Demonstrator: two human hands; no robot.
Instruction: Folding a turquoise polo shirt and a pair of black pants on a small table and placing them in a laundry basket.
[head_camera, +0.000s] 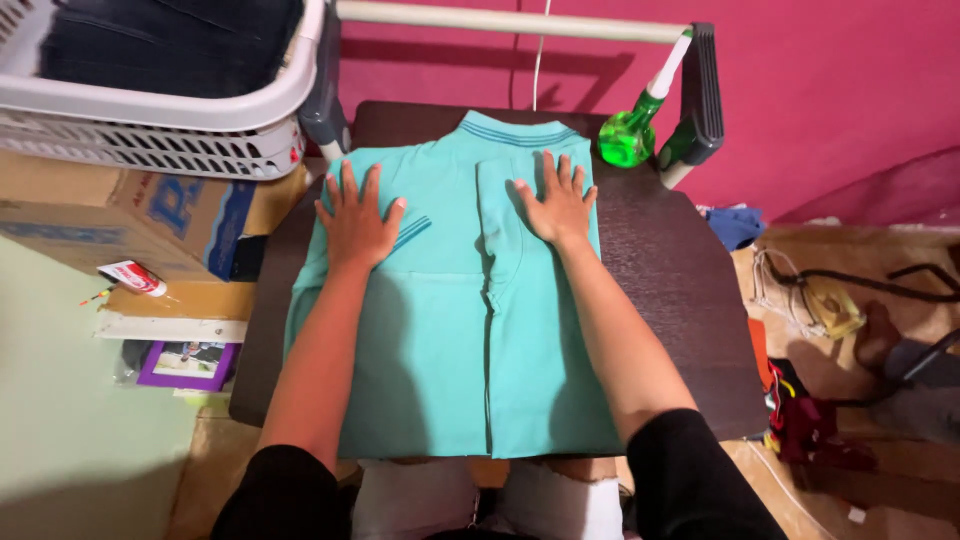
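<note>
Both hands flat, fingers spread, gripping nothing: left hand (356, 218) and right hand (556, 203) press the teal polo shirt (450, 330); best smooth outward from each palm, fold edge by right thumb kept straight.

Teal polo shirt (450, 330) covers most of dark table (680, 300); bare strip of tabletop free along right of frame. Left hand (355, 222) and right hand (558, 205) flat on shirt, gap between them free. Upper left: white laundry basket (160, 130) overhangs table corner. Upper centre-right: green spray bottle (628, 135) beside grey chair arm (700, 90) blocks far edge.
</note>
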